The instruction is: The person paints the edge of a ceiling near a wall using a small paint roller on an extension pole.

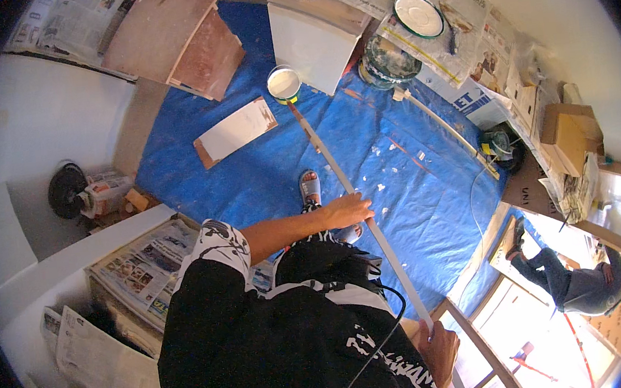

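Observation:
A long, narrow wooden strip (389, 250) runs diagonally in front of me, mostly coated pale grey-white, with a brown stretch at its far end. My left hand (349, 211) grips it around the middle, the forearm reaching across from the left. Closer to my body, at the lower right, my right hand (440, 349) is closed around the same strip. The strip's far end appears beside or over a small open bucket (269, 88) containing whitish paint (284, 83); contact cannot be made out. A white-faced board (237, 132) with brown ends lies left of the bucket.
Blue sheeting (430, 213) covers the floor. Beyond are a brown wooden box (164, 37), a white panel (308, 43), a stained bucket (378, 76) and a round lid (419, 16). Cardboard boxes (572, 140) stand right. Another person (585, 290) is at the lower right, past a frame.

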The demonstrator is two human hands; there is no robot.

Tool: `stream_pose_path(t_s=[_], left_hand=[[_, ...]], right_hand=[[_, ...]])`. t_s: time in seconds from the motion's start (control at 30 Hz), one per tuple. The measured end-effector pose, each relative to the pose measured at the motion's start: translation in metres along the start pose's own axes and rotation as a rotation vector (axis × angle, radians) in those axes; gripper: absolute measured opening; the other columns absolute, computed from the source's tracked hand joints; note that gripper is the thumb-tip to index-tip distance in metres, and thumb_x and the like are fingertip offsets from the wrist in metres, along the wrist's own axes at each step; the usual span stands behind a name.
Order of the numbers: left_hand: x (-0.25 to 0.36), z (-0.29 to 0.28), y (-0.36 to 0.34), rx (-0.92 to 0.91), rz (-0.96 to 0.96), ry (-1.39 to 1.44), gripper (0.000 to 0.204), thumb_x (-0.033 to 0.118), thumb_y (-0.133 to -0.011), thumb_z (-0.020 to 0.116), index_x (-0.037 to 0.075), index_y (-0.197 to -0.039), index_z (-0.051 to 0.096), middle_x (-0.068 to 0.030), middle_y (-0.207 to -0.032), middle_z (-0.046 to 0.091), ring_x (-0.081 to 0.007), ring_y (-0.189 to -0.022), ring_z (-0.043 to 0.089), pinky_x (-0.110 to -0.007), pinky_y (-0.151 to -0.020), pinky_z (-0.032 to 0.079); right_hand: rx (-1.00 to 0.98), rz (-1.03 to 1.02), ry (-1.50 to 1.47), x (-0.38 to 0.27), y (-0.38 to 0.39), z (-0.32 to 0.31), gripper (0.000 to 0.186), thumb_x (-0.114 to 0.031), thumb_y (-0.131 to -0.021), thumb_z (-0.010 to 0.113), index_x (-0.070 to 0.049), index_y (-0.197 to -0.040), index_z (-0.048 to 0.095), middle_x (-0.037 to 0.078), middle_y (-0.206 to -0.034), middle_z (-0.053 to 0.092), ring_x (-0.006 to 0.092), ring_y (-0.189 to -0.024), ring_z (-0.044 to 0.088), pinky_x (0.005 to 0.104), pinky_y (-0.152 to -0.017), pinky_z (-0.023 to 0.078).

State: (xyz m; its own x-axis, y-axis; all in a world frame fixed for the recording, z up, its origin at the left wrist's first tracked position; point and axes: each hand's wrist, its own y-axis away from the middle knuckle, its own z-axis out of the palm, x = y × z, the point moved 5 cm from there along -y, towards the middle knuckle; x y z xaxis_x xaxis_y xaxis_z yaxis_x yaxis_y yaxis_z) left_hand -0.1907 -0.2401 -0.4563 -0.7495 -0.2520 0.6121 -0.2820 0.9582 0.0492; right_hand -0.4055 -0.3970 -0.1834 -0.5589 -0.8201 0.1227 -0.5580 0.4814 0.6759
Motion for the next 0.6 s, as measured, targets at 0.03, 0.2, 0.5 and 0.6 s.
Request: stream_pose_path(t_s=[0.03,0.2,0.5,0.6], left_hand=[[0.012,-0.004,0.001,0.031,0.001,-0.027,0.011,0.016,-0.080,0.060,0.011,-0.089,0.062,-0.0088,-0.087,0.056,-0.0292,-0.087,0.059,-0.037,-0.073,0.051],[0.044,0.010,-0.001,0.100,0.003,-0.046,0.008,0.014,-0.079,0.058,0.006,-0.083,0.059,-0.0116,-0.086,0.055,-0.0313,-0.084,0.060,-0.041,-0.072,0.052],[0.117,0.050,0.000,0.141,-0.066,-0.183,0.016,0.012,-0.078,0.060,0.007,-0.092,0.060,-0.0092,-0.094,0.055,-0.0293,-0.096,0.055,-0.035,-0.080,0.051],[0.144,0.062,0.012,0.281,-0.057,-0.182,0.009,0.011,-0.077,0.059,0.007,-0.085,0.060,-0.0098,-0.089,0.053,-0.0320,-0.091,0.056,-0.039,-0.075,0.054]], right_hand=[[0.025,-0.017,0.003,0.007,0.006,0.000,0.039,-0.037,-0.089,0.054,0.000,-0.079,0.061,0.026,-0.063,0.060,0.0440,-0.064,0.062,0.0510,-0.063,0.048],[0.115,-0.063,-0.009,0.047,0.017,0.027,0.037,-0.035,-0.088,0.056,-0.001,-0.075,0.059,0.024,-0.060,0.059,0.0422,-0.061,0.062,0.0501,-0.061,0.048],[0.376,-0.252,0.019,0.109,0.052,0.063,0.036,-0.032,-0.087,0.058,-0.002,-0.067,0.055,0.022,-0.056,0.057,0.0394,-0.052,0.060,0.0473,-0.053,0.048],[0.384,-0.276,0.033,0.128,0.066,0.076,0.038,-0.032,-0.087,0.058,-0.003,-0.063,0.052,0.022,-0.055,0.056,0.0395,-0.052,0.059,0.0483,-0.052,0.047]])
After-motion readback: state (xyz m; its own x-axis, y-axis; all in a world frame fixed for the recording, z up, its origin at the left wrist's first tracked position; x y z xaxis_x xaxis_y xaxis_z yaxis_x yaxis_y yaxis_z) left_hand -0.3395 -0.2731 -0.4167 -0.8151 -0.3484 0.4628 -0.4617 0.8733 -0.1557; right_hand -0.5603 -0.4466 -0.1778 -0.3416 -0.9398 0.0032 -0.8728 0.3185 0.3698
